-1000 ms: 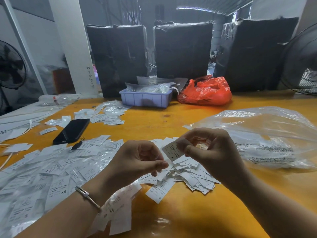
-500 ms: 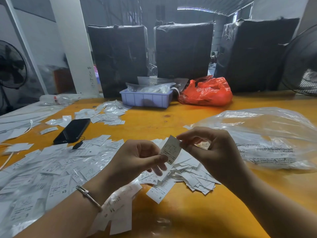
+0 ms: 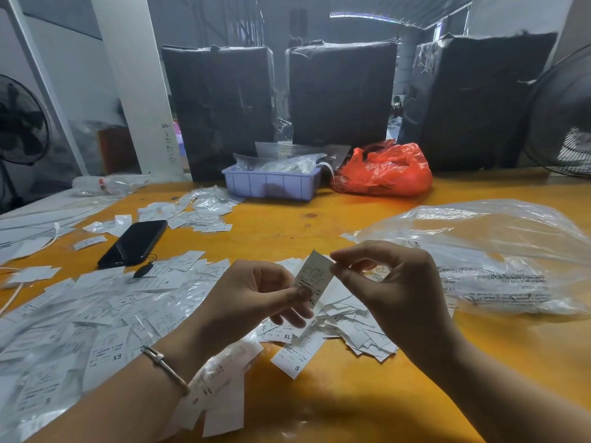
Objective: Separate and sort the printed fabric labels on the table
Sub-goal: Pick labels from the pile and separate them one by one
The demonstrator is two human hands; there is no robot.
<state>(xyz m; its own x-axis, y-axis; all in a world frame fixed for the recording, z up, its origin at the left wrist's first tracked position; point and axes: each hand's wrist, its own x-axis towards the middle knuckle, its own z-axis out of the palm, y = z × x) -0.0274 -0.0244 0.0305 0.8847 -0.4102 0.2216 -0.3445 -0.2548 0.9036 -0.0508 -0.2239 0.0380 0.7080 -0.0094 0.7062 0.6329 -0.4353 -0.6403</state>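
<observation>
Both hands (image 3: 256, 295) (image 3: 393, 282) pinched on one XL label (image 3: 311, 276).

Held label (image 3: 312, 279): XL. Table labels: XS (image 3: 108, 353), S (image 3: 291, 358), XL (image 3: 287, 336). Clear bag (image 3: 499, 251): print unreadable.

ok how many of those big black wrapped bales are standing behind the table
3, in a row along the far edge: left bale beside the white pillar, middle bale behind the blue tray, right bale behind the red bag. More may be hidden behind.
</observation>
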